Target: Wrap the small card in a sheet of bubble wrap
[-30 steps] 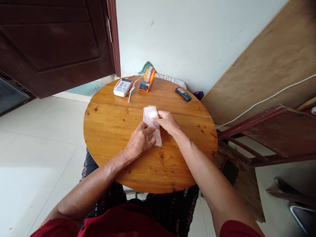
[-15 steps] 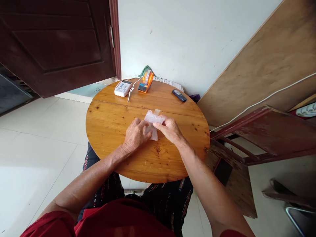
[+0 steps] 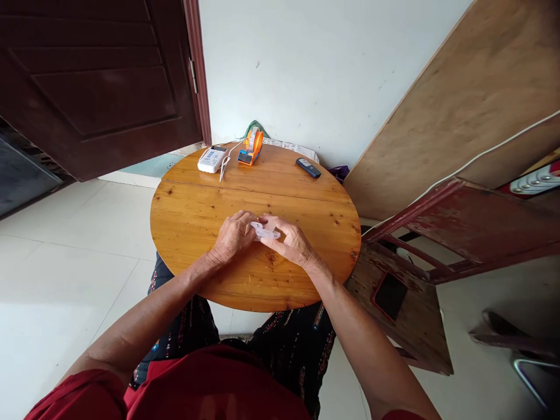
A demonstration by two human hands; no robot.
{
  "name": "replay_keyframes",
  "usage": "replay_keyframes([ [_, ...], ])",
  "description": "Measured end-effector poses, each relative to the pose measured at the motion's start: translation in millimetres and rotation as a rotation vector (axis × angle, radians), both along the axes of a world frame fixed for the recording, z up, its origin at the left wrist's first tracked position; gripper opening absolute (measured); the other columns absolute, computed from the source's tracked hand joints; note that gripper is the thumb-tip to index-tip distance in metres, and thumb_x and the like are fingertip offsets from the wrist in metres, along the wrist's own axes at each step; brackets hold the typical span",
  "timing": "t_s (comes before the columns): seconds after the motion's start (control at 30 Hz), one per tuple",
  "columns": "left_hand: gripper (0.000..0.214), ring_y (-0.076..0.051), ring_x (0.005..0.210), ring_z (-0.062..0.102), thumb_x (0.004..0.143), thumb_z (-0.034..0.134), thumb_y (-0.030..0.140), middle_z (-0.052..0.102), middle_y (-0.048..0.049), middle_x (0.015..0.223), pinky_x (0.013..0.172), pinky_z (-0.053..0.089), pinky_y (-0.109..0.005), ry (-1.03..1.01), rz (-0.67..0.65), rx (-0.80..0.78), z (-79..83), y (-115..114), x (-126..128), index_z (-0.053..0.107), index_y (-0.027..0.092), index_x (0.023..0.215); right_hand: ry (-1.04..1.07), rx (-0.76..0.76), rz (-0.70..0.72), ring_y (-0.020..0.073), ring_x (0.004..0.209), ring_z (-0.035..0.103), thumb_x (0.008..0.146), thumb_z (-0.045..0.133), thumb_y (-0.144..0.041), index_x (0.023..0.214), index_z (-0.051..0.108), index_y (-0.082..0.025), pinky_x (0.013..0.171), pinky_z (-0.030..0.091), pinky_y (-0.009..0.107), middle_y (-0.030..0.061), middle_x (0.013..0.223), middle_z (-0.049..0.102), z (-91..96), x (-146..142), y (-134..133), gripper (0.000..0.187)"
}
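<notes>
A small bundle of translucent white plastic wrap (image 3: pixel 265 232) is held between my two hands, just above or on the round wooden table (image 3: pixel 192 216). My left hand (image 3: pixel 237 234) curls its fingers and thumb round the bundle's left side. From the right, my right hand (image 3: pixel 289 238) pinches it, thumb on the near side and fingers on the far side. What lies inside the wrap, if anything, I cannot make out. Part of the bundle is hidden by the fingers.
At the table's back stand a white box-shaped device (image 3: pixel 212 160) with a white cord (image 3: pixel 224 166), an orange tape dispenser (image 3: pixel 251 147) and a dark remote-like handset (image 3: pixel 308 167). A wooden chair (image 3: pixel 420 245) stands at right, with a dark flat tablet-like object (image 3: pixel 390 296) on its seat.
The plastic wrap lay spread flatter with a strip sticking out at its far end; now it is folded smaller. Both hands have closed round it. The view has shifted slightly.
</notes>
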State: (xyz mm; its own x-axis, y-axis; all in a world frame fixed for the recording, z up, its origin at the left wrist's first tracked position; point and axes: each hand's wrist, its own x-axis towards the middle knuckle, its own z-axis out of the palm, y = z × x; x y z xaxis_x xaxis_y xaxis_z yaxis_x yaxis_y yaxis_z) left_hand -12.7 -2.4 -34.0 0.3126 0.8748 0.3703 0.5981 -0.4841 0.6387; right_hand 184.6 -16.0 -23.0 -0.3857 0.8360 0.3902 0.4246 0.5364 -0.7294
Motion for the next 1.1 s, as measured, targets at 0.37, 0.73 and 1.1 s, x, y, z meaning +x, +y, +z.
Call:
replay_keyframes([
  [0.37, 0.04, -0.025, 0.117, 0.063, 0.083, 0.06, 0.019, 0.061, -0.0127, 0.135, 0.099, 0.05, -0.038, -0.011, -0.15, 0.019, -8.0, -5, -16, 0.063, 0.018, 0.123, 0.058, 0.131, -0.044, 0.0218, 0.117, 0.066, 0.081, 0.06, -0.015, 0.099, 0.065, -0.023, 0.102, 0.049, 0.036, 0.0085, 0.123, 0.071, -17.3, -5, 4, 0.02],
  [0.73, 0.044, -0.014, 0.064, 0.053, 0.087, 0.055, 0.053, 0.064, -0.0016, 0.07, 0.058, 0.039, -0.024, -0.179, -0.029, -0.325, 8.4, 8, -12, 0.07, 0.012, 0.087, 0.083, -0.309, -0.281, 0.0159, 0.062, 0.055, 0.081, 0.058, -0.044, 0.071, 0.063, -0.018, 0.059, 0.04, 0.026, -0.0013, 0.064, 0.06, -10.4, -14, 22, 0.028],
  [1.1, 0.094, -0.027, 0.11, 0.065, 0.07, 0.082, 0.042, 0.065, -0.0158, 0.125, 0.093, 0.053, -0.038, -0.748, -0.32, -0.646, -13.9, 19, -6, 0.037, 0.014, 0.148, 0.277, -0.34, -0.233, 0.0147, 0.064, 0.054, 0.079, 0.066, -0.053, 0.079, 0.067, -0.019, 0.06, 0.041, 0.025, -0.0015, 0.068, 0.061, -8.2, -21, 37, 0.035],
])
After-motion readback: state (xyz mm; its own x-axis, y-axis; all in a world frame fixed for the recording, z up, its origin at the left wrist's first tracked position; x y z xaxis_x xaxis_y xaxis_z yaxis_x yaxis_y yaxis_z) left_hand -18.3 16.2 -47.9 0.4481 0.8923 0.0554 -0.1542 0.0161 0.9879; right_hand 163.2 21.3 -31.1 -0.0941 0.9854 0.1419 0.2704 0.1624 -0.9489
